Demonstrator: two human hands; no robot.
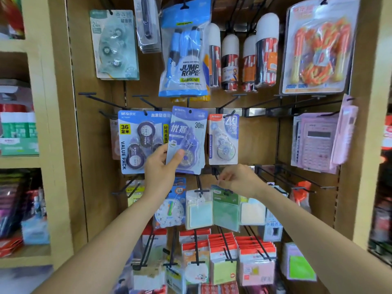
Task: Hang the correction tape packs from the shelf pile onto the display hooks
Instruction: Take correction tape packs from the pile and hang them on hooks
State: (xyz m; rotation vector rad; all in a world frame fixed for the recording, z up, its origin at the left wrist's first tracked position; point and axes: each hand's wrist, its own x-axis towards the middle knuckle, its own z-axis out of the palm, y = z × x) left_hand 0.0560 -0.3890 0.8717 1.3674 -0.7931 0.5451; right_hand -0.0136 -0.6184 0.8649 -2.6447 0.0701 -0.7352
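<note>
My left hand [162, 166] grips a pale blue "30m" correction tape pack [187, 136] by its lower left corner, holding it up against the middle row of hooks. Its hang hole sits near a black hook [189, 103]. Beside it hang a blue "36" value pack [137, 141] on the left and a "40" pack [223, 139] on the right. My right hand [237, 179] is lower, fingers pinched at the top of a green sticky-note pack [226, 206] by a hook tip; whether it holds the pack or the hook is unclear.
Empty black hooks [297, 179] jut out at mid right. Jump ropes [184, 60] and tube containers [246, 60] hang above, pink calculators [314, 141] at right. Red-topped note pads [222, 251] crowd the lower hooks. Wooden side shelves [38, 158] flank the panel.
</note>
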